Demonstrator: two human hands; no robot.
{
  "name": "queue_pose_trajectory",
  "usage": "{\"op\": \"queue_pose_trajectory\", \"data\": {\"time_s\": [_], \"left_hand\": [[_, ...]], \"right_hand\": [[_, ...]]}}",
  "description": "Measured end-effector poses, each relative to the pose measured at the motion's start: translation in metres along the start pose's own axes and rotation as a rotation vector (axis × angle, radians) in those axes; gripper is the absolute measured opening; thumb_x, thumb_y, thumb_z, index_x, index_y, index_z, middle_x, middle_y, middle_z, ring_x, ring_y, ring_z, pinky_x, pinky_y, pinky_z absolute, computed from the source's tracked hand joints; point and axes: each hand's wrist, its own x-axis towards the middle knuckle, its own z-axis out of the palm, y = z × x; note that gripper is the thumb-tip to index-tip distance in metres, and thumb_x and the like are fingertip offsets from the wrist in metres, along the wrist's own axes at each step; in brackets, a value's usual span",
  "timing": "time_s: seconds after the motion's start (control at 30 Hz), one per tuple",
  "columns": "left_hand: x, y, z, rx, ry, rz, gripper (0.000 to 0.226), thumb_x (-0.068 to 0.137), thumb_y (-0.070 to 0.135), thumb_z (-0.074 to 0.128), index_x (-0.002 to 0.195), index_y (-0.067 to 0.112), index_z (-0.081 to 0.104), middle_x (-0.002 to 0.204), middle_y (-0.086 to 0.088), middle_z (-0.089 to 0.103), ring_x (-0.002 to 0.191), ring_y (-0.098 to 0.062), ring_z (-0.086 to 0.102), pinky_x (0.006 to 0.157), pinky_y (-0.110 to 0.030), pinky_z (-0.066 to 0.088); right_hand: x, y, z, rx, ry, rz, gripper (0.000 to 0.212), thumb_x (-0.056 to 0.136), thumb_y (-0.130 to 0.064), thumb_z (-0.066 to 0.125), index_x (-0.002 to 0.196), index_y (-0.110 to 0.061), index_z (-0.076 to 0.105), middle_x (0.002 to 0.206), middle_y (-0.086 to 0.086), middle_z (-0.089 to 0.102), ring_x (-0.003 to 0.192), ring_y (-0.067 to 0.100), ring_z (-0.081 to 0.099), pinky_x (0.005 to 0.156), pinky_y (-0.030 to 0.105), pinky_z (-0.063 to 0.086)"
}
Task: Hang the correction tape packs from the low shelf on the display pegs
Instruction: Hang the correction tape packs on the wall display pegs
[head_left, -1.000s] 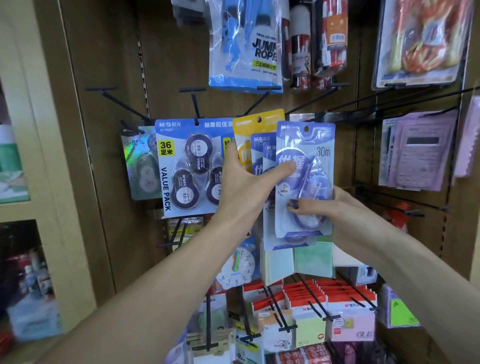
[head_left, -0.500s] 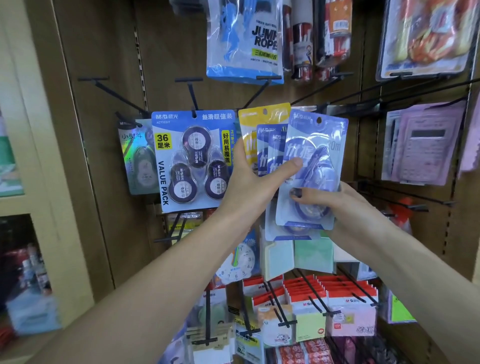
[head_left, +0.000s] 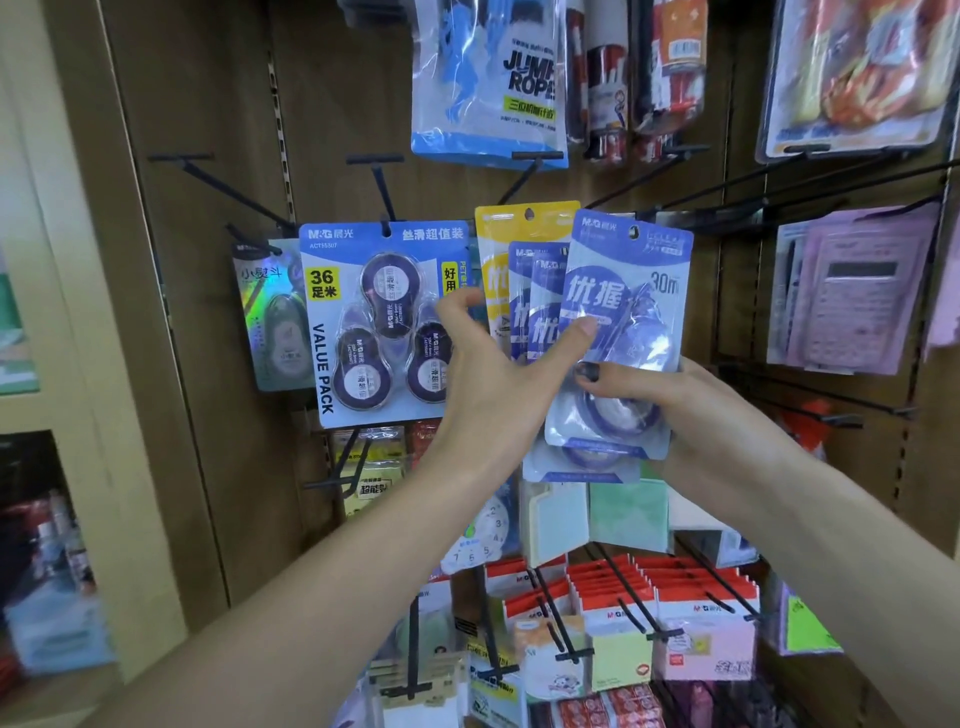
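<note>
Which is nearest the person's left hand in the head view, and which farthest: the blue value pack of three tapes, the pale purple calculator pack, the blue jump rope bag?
Measured from the left hand:
1. Blue value pack of three tapes, touching-close on its left.
2. Blue jump rope bag, above.
3. Pale purple calculator pack, far right.

Both bare forearms reached up and forward, converging near the middle. The left hand (head_left: 491, 374) was spread, thumb stretched rightward and fingers loosely curled. The right hand (head_left: 691, 415) was curled, its dark-nailed thumb pressed leftward in a grip.
</note>
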Motion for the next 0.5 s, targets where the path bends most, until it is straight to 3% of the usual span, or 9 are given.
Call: {"op": "queue_pose_trajectory", "data": {"time_s": [0.07,0.13,0.27,0.33,0.43,0.5], "left_hand": [[-0.002,-0.002,0.002,0.041,0.016,0.04,0.073,0.087,0.048,0.081,0.134,0.037,0.027,0.132,0.007,0.058,0.119,-0.014,0.064,0.098,-0.032,0.053],[-0.003,-0.001,0.003,0.083,0.005,0.068,0.065,0.09,0.052,0.076,0.134,0.04,0.029,0.137,0.01,0.055,0.124,-0.018,0.061,0.102,-0.04,0.051],[-0.002,0.0,0.0,0.093,-0.024,0.028,0.059,0.094,0.053,0.071,0.137,0.038,0.034,0.133,0.016,0.057,0.124,-0.01,0.06,0.099,-0.031,0.049],[0.0,0.0,-0.001,0.086,-0.035,-0.034,0.066,0.094,0.054,0.07,0.146,0.035,0.034,0.141,0.013,0.056,0.129,-0.01,0.058,0.106,-0.033,0.048],[0.004,0.001,0.001,0.059,-0.094,-0.155,0.073,0.096,0.06,0.063,0.157,0.038,0.029,0.154,0.006,0.048,0.139,-0.016,0.051,0.118,-0.042,0.041],[0.008,0.001,0.007,0.015,-0.156,-0.248,0.07,0.098,0.064,0.056,0.158,0.048,0.025,0.15,0.012,0.044,0.137,-0.013,0.047,0.113,-0.041,0.038]], "right_hand": [[-0.001,-0.001,0.001,0.004,0.003,-0.003,0.029,0.096,-0.006,0.064,0.124,-0.007,0.068,0.111,0.01,0.079,0.095,0.025,0.078,0.069,0.031,0.061],[-0.001,0.0,0.001,0.015,0.01,0.006,0.031,0.095,-0.006,0.065,0.126,-0.009,0.07,0.116,0.011,0.078,0.103,0.028,0.077,0.075,0.034,0.064],[0.0,-0.001,0.001,0.037,0.021,0.03,0.034,0.091,-0.013,0.069,0.125,-0.012,0.072,0.119,0.01,0.078,0.109,0.029,0.076,0.093,0.043,0.062],[0.002,-0.001,0.001,0.028,0.019,0.04,0.036,0.092,-0.014,0.069,0.128,-0.012,0.07,0.123,0.011,0.077,0.113,0.031,0.074,0.099,0.047,0.059],[0.016,0.001,-0.006,0.083,0.026,0.1,0.036,0.092,-0.017,0.071,0.127,-0.011,0.071,0.123,0.014,0.076,0.114,0.033,0.073,0.101,0.052,0.057],[0.028,0.001,-0.01,0.096,0.022,0.145,0.035,0.092,-0.02,0.071,0.125,-0.01,0.073,0.125,0.013,0.075,0.112,0.029,0.074,0.097,0.046,0.058]]}}
